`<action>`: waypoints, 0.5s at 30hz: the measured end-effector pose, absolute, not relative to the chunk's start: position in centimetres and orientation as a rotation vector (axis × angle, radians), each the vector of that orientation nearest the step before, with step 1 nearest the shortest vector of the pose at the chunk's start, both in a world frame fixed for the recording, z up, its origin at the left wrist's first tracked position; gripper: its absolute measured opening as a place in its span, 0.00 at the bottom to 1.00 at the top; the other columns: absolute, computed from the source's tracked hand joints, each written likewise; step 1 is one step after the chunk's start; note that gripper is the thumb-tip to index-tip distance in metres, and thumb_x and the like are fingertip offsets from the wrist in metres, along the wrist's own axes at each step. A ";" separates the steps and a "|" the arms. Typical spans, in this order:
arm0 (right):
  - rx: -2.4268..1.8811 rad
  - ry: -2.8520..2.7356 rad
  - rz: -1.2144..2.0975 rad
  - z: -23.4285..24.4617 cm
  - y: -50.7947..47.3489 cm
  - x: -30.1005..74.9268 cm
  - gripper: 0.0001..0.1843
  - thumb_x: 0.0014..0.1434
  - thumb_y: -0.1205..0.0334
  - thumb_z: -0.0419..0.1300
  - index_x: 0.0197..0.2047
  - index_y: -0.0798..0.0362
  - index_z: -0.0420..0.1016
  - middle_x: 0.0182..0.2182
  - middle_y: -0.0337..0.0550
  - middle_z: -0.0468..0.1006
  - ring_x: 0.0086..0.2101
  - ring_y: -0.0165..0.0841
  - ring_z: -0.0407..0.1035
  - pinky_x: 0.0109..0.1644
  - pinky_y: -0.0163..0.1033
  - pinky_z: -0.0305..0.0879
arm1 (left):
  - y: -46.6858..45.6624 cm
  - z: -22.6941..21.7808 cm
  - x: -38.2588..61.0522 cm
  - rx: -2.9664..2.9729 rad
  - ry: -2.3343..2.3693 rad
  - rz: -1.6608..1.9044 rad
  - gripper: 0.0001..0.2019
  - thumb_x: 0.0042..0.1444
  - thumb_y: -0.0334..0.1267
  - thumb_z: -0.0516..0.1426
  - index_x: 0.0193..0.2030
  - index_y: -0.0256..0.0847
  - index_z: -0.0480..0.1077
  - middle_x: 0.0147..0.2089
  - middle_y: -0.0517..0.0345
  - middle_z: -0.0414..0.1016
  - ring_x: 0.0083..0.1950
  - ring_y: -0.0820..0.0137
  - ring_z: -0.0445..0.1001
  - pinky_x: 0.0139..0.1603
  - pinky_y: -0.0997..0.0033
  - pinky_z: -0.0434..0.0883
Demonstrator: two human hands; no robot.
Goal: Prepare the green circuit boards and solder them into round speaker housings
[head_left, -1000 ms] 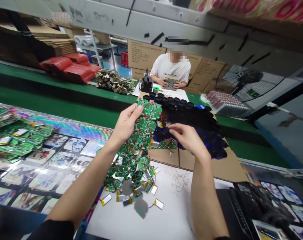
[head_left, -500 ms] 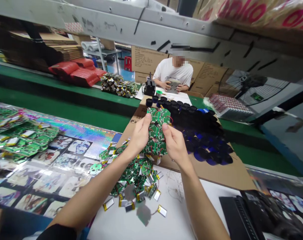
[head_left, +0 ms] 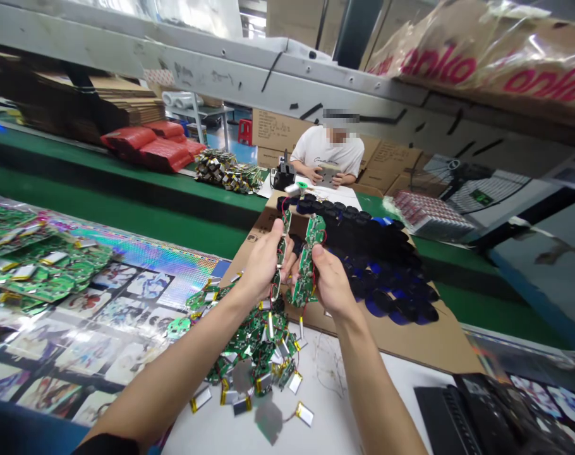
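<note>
Holding: left hand [head_left: 263, 265] curling shut around one strip of green circuit boards [head_left: 282, 249], right hand [head_left: 332, 281] pinching a second strip [head_left: 307, 259], both above the near heap of boards [head_left: 254, 347]; a hard tug could tear thin red wires [head_left: 301, 304] loose.

Factory floor. Grey steel beam [head_left: 211, 71] overhead, green conveyor bench [head_left: 121, 169] across the room. Flattened cardboard stacks [head_left: 108, 106] far left, wire shelf [head_left: 199, 112], red stool [head_left: 244, 130], blue floor [head_left: 233, 150], stacked cartons [head_left: 278, 129], black fan [head_left: 477, 187] right.
</note>
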State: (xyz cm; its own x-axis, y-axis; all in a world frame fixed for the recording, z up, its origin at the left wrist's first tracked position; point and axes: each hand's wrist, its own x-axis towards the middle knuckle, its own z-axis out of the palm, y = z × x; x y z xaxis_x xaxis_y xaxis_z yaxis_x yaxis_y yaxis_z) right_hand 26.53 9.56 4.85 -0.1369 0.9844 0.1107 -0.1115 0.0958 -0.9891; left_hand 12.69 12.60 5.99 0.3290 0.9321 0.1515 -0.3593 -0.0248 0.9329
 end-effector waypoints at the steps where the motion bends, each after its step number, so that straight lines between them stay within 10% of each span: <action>1: -0.992 -1.287 1.271 4.9 9.6 26.8 0.33 0.61 0.23 0.58 0.31 0.47 0.72 0.27 0.43 0.77 0.31 0.40 0.74 0.30 0.41 0.71 | 12.7 6.0 12.4 1.194 0.654 1.177 0.33 0.67 0.72 0.44 0.25 0.46 0.57 0.15 0.67 0.53 0.16 0.73 0.58 0.20 0.70 0.64; 15: -0.805 -1.073 1.223 6.3 10.1 27.9 0.11 0.56 0.52 0.64 0.39 0.48 0.73 0.31 0.37 0.75 0.31 0.33 0.71 0.38 0.40 0.71 | 15.3 5.8 9.0 1.751 0.918 1.229 0.22 0.67 0.60 0.55 0.34 0.43 0.66 0.31 0.61 0.67 0.33 0.68 0.64 0.36 0.70 0.65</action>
State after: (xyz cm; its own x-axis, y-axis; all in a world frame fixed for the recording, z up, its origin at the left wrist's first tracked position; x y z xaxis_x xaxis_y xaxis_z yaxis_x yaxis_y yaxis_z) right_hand 27.93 10.12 6.31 0.0023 0.9793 0.2025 -0.3280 0.1920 -0.9250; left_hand 8.96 15.35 5.85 0.2675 0.8840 0.3833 0.1165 -0.4246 0.8979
